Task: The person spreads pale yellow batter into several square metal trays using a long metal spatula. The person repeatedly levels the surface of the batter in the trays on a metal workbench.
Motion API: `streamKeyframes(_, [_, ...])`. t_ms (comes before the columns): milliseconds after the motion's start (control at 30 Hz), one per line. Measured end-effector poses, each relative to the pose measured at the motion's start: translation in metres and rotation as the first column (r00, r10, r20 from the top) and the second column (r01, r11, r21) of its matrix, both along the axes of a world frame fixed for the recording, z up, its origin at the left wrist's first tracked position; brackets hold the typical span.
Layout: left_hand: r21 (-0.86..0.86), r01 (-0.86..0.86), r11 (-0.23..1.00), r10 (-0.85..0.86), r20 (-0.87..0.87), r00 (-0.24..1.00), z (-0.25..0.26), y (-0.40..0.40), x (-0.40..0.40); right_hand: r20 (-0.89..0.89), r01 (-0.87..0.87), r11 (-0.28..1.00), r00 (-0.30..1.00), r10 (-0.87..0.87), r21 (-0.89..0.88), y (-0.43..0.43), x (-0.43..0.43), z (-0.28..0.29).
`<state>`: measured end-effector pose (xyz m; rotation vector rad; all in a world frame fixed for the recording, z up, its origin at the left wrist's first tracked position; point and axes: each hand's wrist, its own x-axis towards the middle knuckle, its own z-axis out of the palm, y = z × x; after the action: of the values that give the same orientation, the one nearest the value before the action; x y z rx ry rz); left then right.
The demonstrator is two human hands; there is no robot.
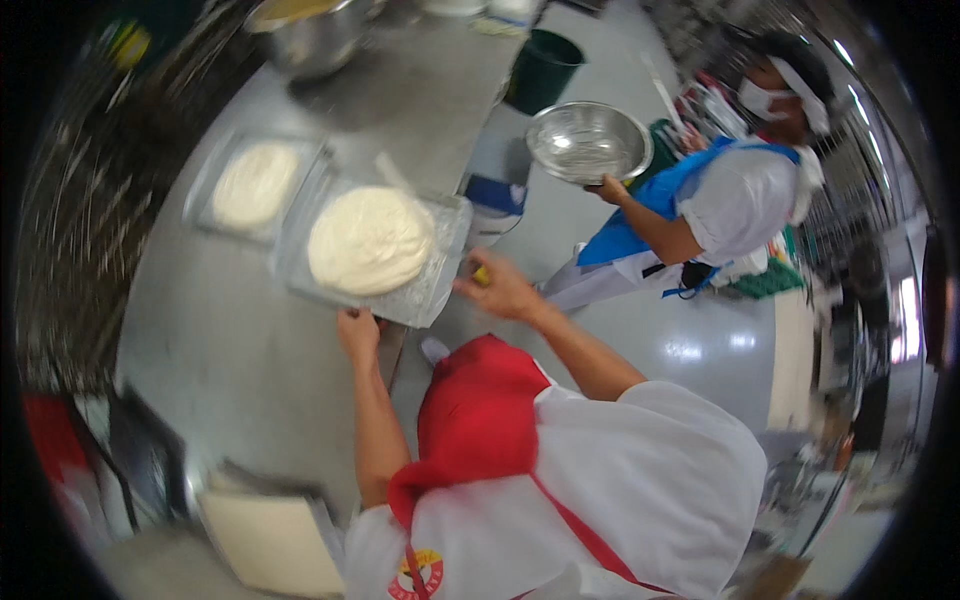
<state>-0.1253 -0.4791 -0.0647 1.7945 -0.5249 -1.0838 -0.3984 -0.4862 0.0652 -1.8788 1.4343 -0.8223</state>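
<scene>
A large round mass of pale dough or batter (pixel 371 240) lies on a tray lined with clear plastic sheet (pixel 405 311), at the edge of the steel table. My left hand (pixel 360 330) grips the near edge of this tray. Beside the tray's right corner, my right hand (pixel 499 285) is closed around a small yellow object (pixel 481 275), perhaps a handle; the rest of it is hidden. Farther left, touching or close to the first tray, a second lined tray (pixel 196 202) bears a smaller pale round mass (pixel 256 185). A pale strip, blurred, lies behind the large mass.
A co-worker (pixel 720 195) in a blue apron stands across the aisle, holding a steel bowl (pixel 589 142). A large steel mixing bowl (pixel 315 45) is at the table's far end. Green bins (pixel 541 71) stand on the floor. A cream-coloured board (pixel 270 540) is at lower left.
</scene>
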Motion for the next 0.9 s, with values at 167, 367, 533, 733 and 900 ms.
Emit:
streamKeyframes(167, [-0.087,0.038,0.995,-0.022,0.179,0.984,-0.005,0.100,0.048,-0.172,0.032,0.997,0.985,-0.019,0.073,0.020,-0.039,0.008])
streamKeyframes(367, [0.189,-0.109,0.976,-0.024,0.591,0.806,0.023,0.178,0.084,-0.022,-0.268,0.960,0.962,0.271,0.074,0.011,-0.031,-0.023])
streamKeyframes(533, [-0.049,0.017,0.999,0.032,0.842,0.539,0.100,0.201,0.026,-0.146,-0.558,0.830,0.819,0.555,0.020,-0.006,0.030,-0.004])
streamKeyframes(733, [0.403,0.428,0.809,-0.545,0.788,0.287,0.092,0.220,0.026,-0.641,-0.783,0.617,0.434,0.633,0.079,-0.026,0.028,-0.042])
streamKeyframes(900, [0.436,0.462,0.772,-0.548,0.824,0.140,0.073,0.234,0.030,-0.705,-0.839,0.541,0.422,0.570,-0.065,-0.028,0.017,-0.062])
